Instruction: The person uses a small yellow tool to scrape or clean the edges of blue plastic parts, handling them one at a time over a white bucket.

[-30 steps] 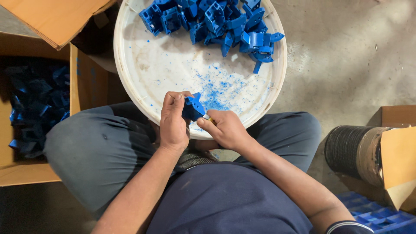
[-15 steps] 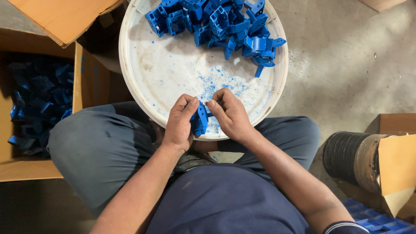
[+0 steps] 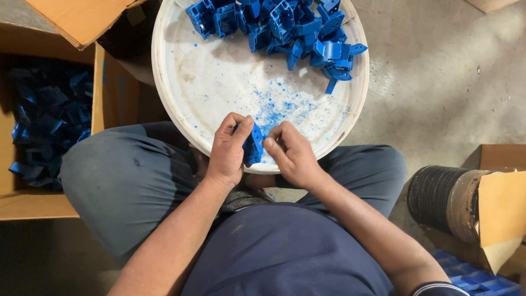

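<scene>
A small blue plastic part (image 3: 253,146) is gripped in my left hand (image 3: 227,149) over the near rim of a round white tray (image 3: 219,82). My right hand (image 3: 290,153) presses its fingertips against the part's right side. A heap of similar blue plastic parts (image 3: 285,24) lies at the tray's far side. Fine blue shavings (image 3: 279,107) are scattered on the tray just beyond my hands. Most of the held part is hidden by my fingers.
An open cardboard box (image 3: 33,197) at the left holds several blue parts (image 3: 44,120). A dark roll (image 3: 438,197) lies beside another cardboard box (image 3: 501,203) at the right. A blue crate corner (image 3: 476,279) shows at bottom right. My knees flank the tray on a concrete floor.
Both hands have drawn closer around the blue part and shifted slightly towards me. The part has turned in my fingers and is more covered.
</scene>
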